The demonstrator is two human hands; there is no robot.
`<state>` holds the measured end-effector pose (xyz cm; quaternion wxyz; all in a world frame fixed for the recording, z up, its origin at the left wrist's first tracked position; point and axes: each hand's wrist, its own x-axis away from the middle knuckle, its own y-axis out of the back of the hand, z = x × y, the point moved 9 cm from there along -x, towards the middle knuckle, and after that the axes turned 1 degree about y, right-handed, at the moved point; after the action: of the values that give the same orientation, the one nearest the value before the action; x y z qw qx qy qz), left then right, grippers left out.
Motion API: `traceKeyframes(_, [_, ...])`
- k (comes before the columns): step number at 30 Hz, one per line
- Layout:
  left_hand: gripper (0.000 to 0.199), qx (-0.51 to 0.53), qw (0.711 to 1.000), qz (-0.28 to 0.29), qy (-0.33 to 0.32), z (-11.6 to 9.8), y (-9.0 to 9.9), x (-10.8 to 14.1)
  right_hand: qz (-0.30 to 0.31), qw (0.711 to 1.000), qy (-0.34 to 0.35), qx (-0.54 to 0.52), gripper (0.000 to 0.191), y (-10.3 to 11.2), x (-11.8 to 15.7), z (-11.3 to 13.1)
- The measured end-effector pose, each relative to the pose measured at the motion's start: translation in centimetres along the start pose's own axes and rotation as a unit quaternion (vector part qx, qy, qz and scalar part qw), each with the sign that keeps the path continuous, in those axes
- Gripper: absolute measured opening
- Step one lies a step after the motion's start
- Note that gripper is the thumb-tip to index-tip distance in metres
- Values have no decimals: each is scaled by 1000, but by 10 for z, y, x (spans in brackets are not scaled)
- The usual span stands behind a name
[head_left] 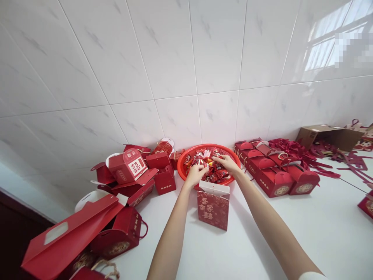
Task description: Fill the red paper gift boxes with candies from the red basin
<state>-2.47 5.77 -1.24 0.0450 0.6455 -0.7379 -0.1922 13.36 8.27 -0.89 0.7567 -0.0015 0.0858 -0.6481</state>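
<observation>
A round red plastic basket (181, 174) stands against the wall, filled with wrapped candies (214, 175), mostly red. My left hand (197, 174) is over the left part of the candies, its fingers closed on something too small to make out. On the right side of the same pile, my right hand (227, 163) reaches in with its fingertips among the candies; whether they grip one cannot be seen. Just in front of the basket a red box (213, 210) with gold characters stands upright on the white table, its white-lined top flap raised.
Red boxes (166, 181) lie heaped at the left, some tilted. Closed red boxes (271, 175) stand in rows right of the basket. Behind them are dark red ribbons (291, 153) and an open cardboard box (329, 136). A tiled wall (218, 112) borders the table (317, 233).
</observation>
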Motion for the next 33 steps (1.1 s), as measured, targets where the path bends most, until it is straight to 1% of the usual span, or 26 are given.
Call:
traceKeyframes(4, [36, 51, 998, -32, 14, 2, 8, 2, -17, 1000, -17, -9, 37, 5, -6, -9])
traceKeyframes(7, [35, 92, 994, -44, 27, 2, 11, 4, -20, 999, -29, -11, 36, 7, -9, -15])
traceKeyframes(13, [31, 146, 987, -64, 34, -3, 14, 7, 1, 999, -52, -16, 28, 2, -6, -15])
traceKeyframes(16, [25, 156, 985, -70, 30, -5, 15, 8, 14, 997, -68, -19, 24, 0, -4, -15])
traceKeyframes(19, [17, 160, 984, -72, 25, -6, 15, 7, 17, 998, -59, -24, 21, 0, -4, -12])
traceKeyframes(22, [11, 155, 985, -71, 31, -5, 16, 7, 24, 999, -31, -32, 25, -2, -3, -5])
traceKeyframes(25, [7, 145, 986, -68, 37, -4, 16, 7, 55, 998, -13, -37, 26, -10, 0, 2])
traceKeyframes(30, [6, 129, 989, -55, 40, -6, 14, 9, 160, 986, -18, -45, 39, -30, 8, 4])
traceKeyframes(33, [19, 125, 990, -51, 30, -8, 13, 9, 179, 983, -17, -40, 41, -32, 9, 2])
